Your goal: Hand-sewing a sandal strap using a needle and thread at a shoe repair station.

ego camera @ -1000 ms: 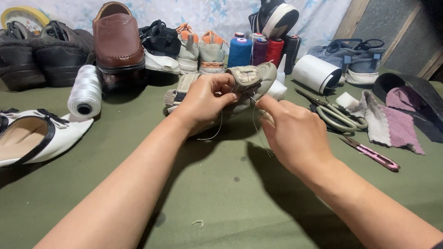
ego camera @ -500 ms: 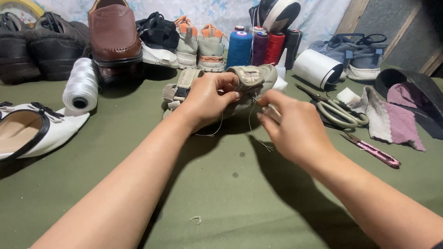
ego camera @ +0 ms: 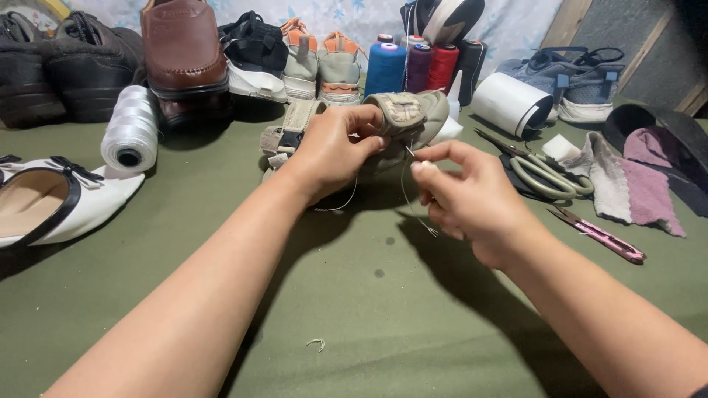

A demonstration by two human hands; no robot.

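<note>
Just beyond the right hand (ego camera: 472, 199), the left hand (ego camera: 335, 147) grips a sandal (ego camera: 402, 114).

four thread cones (ego camera: 385, 68), one white spool (ego camera: 130, 130), two scissors (ego camera: 542, 173)

Beige strapped sandal (ego camera: 402, 110) tilted on green table at 12 o'clock, held up; thin thread (ego camera: 407, 193) dangling beneath.

No package, sign or screen shows here. The only label is a small stamped mark on the insole of the brown loafer (ego camera: 181, 44) at the back left of the bench (ego camera: 383, 309), too small and cut off to make out.
</note>
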